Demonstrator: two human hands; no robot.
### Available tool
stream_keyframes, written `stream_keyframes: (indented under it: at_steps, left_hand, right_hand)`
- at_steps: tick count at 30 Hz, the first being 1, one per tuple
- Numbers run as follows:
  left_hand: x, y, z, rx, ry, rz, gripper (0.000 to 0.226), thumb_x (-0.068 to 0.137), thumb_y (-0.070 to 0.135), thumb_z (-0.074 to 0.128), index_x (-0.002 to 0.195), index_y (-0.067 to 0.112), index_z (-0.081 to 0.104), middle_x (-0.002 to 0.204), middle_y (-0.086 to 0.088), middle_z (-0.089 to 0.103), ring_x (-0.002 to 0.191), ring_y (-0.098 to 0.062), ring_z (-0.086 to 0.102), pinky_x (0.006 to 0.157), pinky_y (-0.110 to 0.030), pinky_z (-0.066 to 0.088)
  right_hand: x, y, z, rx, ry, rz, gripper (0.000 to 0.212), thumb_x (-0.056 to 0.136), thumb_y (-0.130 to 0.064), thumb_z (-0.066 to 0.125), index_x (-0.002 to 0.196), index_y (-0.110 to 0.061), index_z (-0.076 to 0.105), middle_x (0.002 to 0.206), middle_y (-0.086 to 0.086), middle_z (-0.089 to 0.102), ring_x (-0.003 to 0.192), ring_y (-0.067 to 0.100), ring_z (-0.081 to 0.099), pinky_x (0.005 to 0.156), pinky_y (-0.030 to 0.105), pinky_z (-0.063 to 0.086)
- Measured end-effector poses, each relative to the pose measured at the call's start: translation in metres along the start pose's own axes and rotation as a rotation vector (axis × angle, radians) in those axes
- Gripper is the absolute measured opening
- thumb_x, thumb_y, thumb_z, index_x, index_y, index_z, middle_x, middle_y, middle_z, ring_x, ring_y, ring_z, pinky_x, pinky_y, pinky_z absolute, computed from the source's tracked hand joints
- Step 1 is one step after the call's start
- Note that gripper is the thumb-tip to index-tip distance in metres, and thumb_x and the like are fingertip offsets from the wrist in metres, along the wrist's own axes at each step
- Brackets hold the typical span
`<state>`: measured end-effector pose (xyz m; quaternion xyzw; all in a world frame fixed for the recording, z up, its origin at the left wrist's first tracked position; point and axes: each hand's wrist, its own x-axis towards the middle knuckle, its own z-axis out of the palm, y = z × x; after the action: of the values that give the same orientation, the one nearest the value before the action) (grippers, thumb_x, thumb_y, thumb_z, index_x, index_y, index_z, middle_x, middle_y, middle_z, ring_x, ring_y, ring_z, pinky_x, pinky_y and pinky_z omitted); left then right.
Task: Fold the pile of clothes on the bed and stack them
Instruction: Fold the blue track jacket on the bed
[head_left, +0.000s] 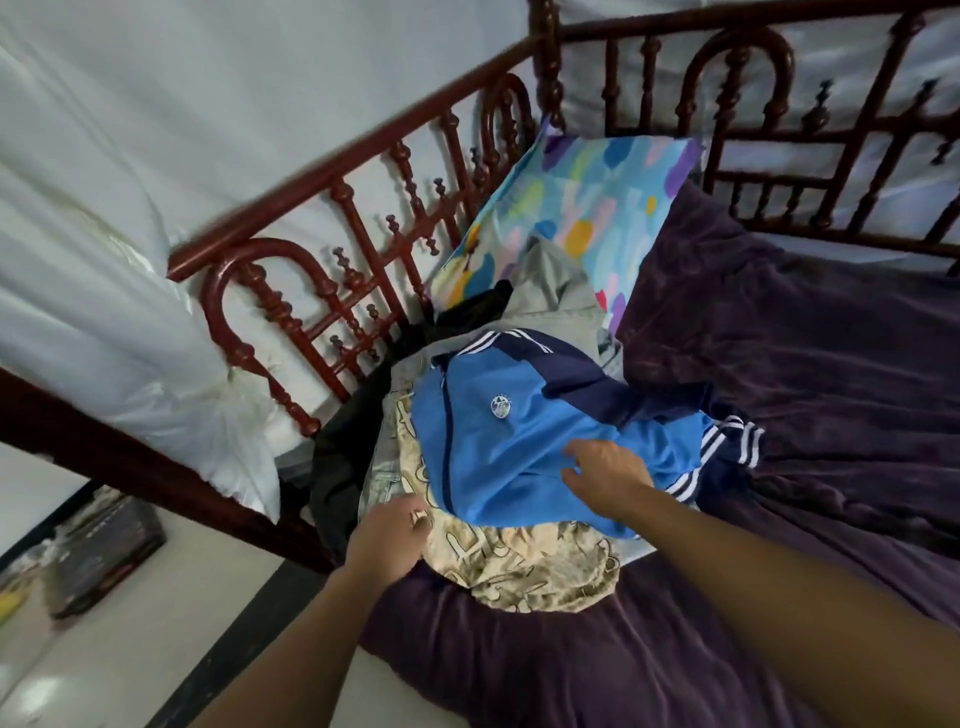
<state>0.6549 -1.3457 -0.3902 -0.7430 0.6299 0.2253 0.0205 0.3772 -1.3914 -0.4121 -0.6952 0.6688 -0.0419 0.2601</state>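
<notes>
The pile of clothes (498, 441) sits heaped near the bed's (779, 415) left edge, just short of the patterned pillow (582, 208) at 12 o'clock, which leans against the carved wooden bed frame (332, 270). On top lies a blue track jacket (519, 441) with navy shoulders and white stripes, zip side up, draped loosely, so it looks like the natural first piece to lift. Under it, toward 6 o'clock, spreads a beige printed garment (530, 566); black clothing (343, 467) spills toward 9 o'clock, and a grey garment (556, 291) pokes up behind.

The right hand (608, 467) rests on the jacket's lower part, fingers spread and unclenched, probably to gather it. The left hand (387, 538) sits at the pile's 7 o'clock edge with fingers curled; whether it pinches cloth I cannot tell. Nothing looks folded yet, and the purple bedcover toward 3 o'clock offers room for stacking.
</notes>
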Motion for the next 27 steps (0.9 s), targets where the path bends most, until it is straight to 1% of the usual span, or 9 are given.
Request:
stream_keyframes:
  at_steps: [3, 8, 10, 12, 16, 18, 21, 24, 27]
  left_hand:
    - [0.065, -0.007, -0.012, -0.047, -0.028, 0.01, 0.026, 0.095, 0.029, 0.049, 0.116, 0.02, 0.061, 0.103, -0.001, 0.066, 0.09, -0.017, 0.062, 0.078, -0.03, 0.05]
    - [0.188, -0.015, -0.026, -0.187, -0.065, 0.002, 0.034, 0.094, 0.024, 0.051, 0.126, 0.014, 0.057, 0.12, -0.009, 0.063, 0.101, -0.024, 0.063, 0.082, -0.028, 0.049]
    - [0.238, -0.02, -0.029, -0.229, -0.086, 0.022, 0.038, 0.095, 0.024, 0.052, 0.131, 0.014, 0.053, 0.105, -0.003, 0.066, 0.087, -0.017, 0.064, 0.07, -0.023, 0.046]
    - [0.28, -0.023, -0.031, -0.294, -0.082, 0.02, 0.039, 0.096, 0.025, 0.051, 0.133, 0.013, 0.051, 0.094, 0.001, 0.065, 0.08, -0.013, 0.062, 0.065, -0.022, 0.045]
    - [0.342, -0.025, -0.021, -0.551, -0.135, -0.084, 0.044, 0.097, 0.021, 0.05, 0.14, 0.012, 0.043, 0.132, -0.009, 0.054, 0.116, -0.027, 0.055, 0.097, -0.034, 0.045]
    - [0.358, -0.021, -0.013, -0.73, -0.221, -0.124, 0.044, 0.094, 0.01, 0.055, 0.137, 0.011, 0.046, 0.125, -0.005, 0.056, 0.111, -0.027, 0.058, 0.085, -0.03, 0.048]
    - [0.357, -0.013, -0.005, -0.722, -0.298, -0.038, 0.03, 0.077, -0.003, 0.067, 0.106, 0.003, 0.063, 0.1, -0.018, 0.069, 0.091, -0.033, 0.067, 0.064, -0.035, 0.054]
    - [0.346, -0.006, -0.009, -0.677, -0.338, 0.03, 0.021, 0.069, -0.004, 0.075, 0.089, -0.005, 0.068, 0.089, -0.024, 0.07, 0.088, -0.039, 0.068, 0.073, -0.049, 0.056]
    - [0.332, 0.01, -0.032, -0.559, -0.313, 0.226, 0.019, 0.068, 0.005, 0.079, 0.086, 0.006, 0.071, 0.084, -0.013, 0.072, 0.082, -0.03, 0.069, 0.072, -0.046, 0.056]
  right_hand:
    - [0.049, -0.024, -0.008, 0.036, 0.056, 0.021, 0.037, 0.093, -0.033, 0.049, 0.128, -0.025, 0.055, 0.123, 0.003, 0.063, 0.112, 0.029, 0.058, 0.089, 0.036, 0.047]
    - [0.126, -0.052, -0.019, 0.032, 0.151, 0.089, 0.037, 0.092, -0.031, 0.052, 0.127, -0.023, 0.057, 0.126, 0.002, 0.061, 0.114, 0.026, 0.057, 0.088, 0.034, 0.045]
    - [0.163, -0.063, -0.017, 0.055, 0.212, 0.108, 0.039, 0.092, -0.031, 0.054, 0.13, -0.019, 0.055, 0.13, 0.003, 0.056, 0.119, 0.025, 0.051, 0.092, 0.036, 0.043]
    - [0.199, -0.072, -0.008, 0.081, 0.262, 0.136, 0.049, 0.091, -0.034, 0.057, 0.136, -0.015, 0.047, 0.137, 0.006, 0.048, 0.127, 0.026, 0.041, 0.098, 0.038, 0.039]
    - [0.25, -0.074, 0.018, 0.25, 0.191, 0.358, 0.091, 0.082, -0.054, 0.066, 0.149, -0.01, 0.025, 0.153, 0.012, 0.03, 0.14, 0.029, 0.03, 0.109, 0.04, 0.031]
    - [0.257, -0.067, 0.031, 0.231, 0.127, 0.451, 0.101, 0.072, -0.063, 0.07, 0.147, -0.015, 0.024, 0.144, 0.012, 0.044, 0.131, 0.031, 0.044, 0.098, 0.041, 0.041]
    - [0.243, -0.051, 0.04, 0.076, 0.116, 0.494, 0.084, 0.063, -0.07, 0.07, 0.129, -0.027, 0.041, 0.113, 0.007, 0.066, 0.106, 0.03, 0.061, 0.073, 0.034, 0.039]
    - [0.215, -0.032, 0.034, 0.105, 0.184, 0.526, 0.061, 0.066, -0.063, 0.071, 0.117, -0.033, 0.055, 0.11, 0.005, 0.067, 0.105, 0.03, 0.061, 0.075, 0.035, 0.041]
    - [0.18, -0.023, 0.02, 0.116, 0.265, 0.513, 0.047, 0.072, -0.056, 0.072, 0.108, -0.027, 0.064, 0.104, 0.006, 0.069, 0.102, 0.032, 0.061, 0.074, 0.036, 0.043]
